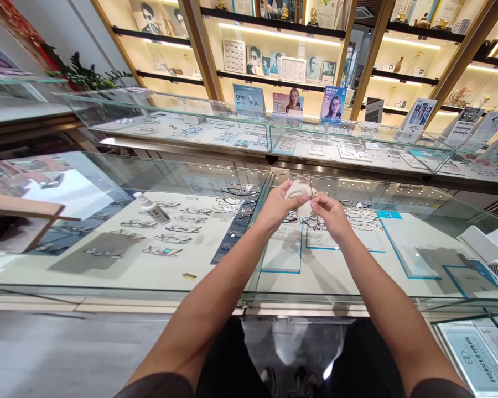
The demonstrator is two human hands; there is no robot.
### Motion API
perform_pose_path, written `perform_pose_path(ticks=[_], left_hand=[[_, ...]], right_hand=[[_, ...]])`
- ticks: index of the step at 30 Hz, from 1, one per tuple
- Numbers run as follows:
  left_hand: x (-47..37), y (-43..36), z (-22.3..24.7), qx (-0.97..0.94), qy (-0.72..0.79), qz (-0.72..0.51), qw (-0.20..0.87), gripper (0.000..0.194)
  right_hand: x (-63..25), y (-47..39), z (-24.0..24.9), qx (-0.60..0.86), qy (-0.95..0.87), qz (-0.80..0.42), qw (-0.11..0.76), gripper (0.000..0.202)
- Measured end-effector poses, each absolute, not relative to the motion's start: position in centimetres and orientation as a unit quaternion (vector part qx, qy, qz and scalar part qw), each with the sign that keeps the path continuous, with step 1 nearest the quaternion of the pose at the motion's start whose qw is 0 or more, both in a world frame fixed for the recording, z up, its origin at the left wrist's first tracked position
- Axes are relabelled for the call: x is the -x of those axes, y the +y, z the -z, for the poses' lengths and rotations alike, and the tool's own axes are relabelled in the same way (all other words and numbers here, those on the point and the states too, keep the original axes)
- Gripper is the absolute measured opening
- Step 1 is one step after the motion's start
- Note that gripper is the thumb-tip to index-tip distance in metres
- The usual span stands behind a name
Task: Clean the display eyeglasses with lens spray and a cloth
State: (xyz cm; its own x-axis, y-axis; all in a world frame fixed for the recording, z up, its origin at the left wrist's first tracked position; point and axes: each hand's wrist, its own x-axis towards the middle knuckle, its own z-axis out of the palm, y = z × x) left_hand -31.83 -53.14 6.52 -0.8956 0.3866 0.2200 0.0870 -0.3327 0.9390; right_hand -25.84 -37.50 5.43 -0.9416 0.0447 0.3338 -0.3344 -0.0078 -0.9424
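Note:
Above the glass counter, my left hand (280, 203) is closed on a crumpled whitish cloth (299, 191). A pair of thin-framed glasses (317, 222) is partly hidden between the cloth and my fingers. My right hand (328, 211) pinches the glasses' thin frame just right of the cloth, its fingertips close to my left hand's. A white spray bottle (151, 208) stands on the glass to the left. Under the glass, rows of eyeglasses (172, 239) lie on a white surface.
Behind stands another glass display case (232, 119) with upright advertising cards (332, 105) on top. A mirror (66, 179) lies tilted at the left. White boxes (483, 243) sit at the right. Lit shelves (274, 33) fill the back wall.

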Motion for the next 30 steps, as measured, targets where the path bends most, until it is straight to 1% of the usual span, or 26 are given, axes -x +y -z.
perform_pose_path(ticks=[4,8,11,13,16,20,26,30], left_hand=[[31.3,-53.1,-6.7,-0.195,0.592,-0.776,0.096,0.058],[31.2,-53.1,-6.7,-0.185,0.592,-0.778,0.106,0.060],[31.3,-53.1,-6.7,-0.186,0.589,-0.779,0.107,0.060],[31.3,-53.2,-6.7,-0.195,0.586,-0.779,0.109,0.060],[31.3,-53.5,-7.0,-0.227,0.578,-0.774,0.125,0.058],[31.1,-53.8,-7.3,-0.269,0.578,-0.759,0.131,0.052],[30.6,-53.4,-7.0,-0.268,0.593,-0.757,0.064,0.051],[30.4,-53.1,-6.7,-0.268,0.603,-0.751,0.007,0.059]], right_hand=[[25.7,-37.4,-5.6,-0.126,-0.692,-0.698,0.135,0.044],[25.6,-37.2,-5.9,-0.156,-0.743,-0.631,0.156,0.042],[25.5,-37.3,-6.1,-0.171,-0.769,-0.599,0.147,0.043],[25.5,-37.3,-6.2,-0.166,-0.759,-0.616,0.132,0.045],[25.5,-37.3,-6.1,-0.133,-0.709,-0.685,0.102,0.044],[25.5,-37.1,-6.3,-0.106,-0.662,-0.738,0.071,0.045],[24.9,-37.3,-6.7,-0.141,-0.650,-0.747,-0.017,0.052],[25.1,-37.4,-6.3,-0.151,-0.646,-0.748,-0.027,0.054]])
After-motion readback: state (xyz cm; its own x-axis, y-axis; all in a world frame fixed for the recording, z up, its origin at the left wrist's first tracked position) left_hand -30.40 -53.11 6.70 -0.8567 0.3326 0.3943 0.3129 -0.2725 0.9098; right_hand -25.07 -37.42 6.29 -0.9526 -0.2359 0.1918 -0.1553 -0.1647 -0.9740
